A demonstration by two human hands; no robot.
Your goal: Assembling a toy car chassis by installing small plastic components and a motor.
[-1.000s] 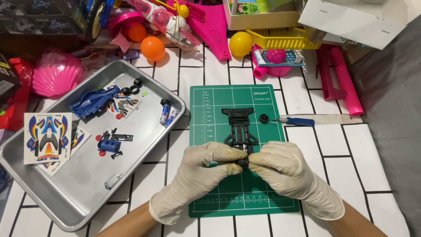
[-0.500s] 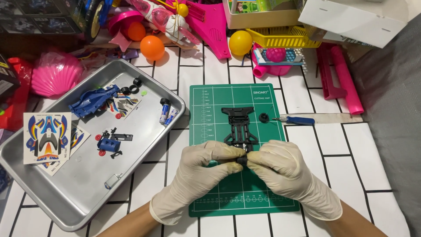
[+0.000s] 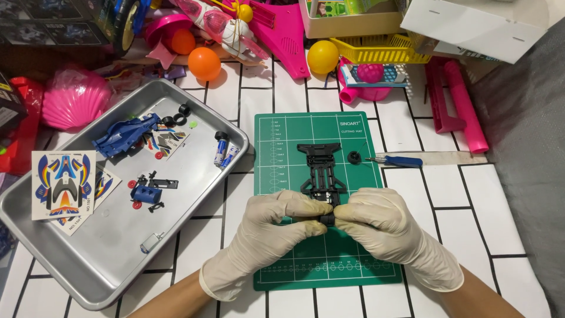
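The black chassis (image 3: 321,171) lies flat on the green cutting mat (image 3: 353,259), its long axis running straight away from the person, wide end far and narrow end near. At the near end a small black wheel (image 3: 327,219) sits between the fingertips of both hands, touching or just beside the chassis; whether it is seated on an axle cannot be told. The left hand (image 3: 273,227), in a pale glove, comes in from the left with thumb and forefinger closed in a pinch on the wheel. The right hand (image 3: 385,227), also gloved, comes in from the right and pinches the same part from the opposite side. Both hands are equally near the chassis, meeting at its near end on the centre line; the chassis therefore lies directly forward of the fingertips. A second small black wheel (image 3: 354,157) rests on the mat just right of the chassis, with a blue-handled screwdriver (image 3: 395,160) beside it, pointing left. Well to the left stands a metal tray (image 3: 88,282) holding a blue car body (image 3: 126,134), a sticker sheet (image 3: 63,184) and small parts.
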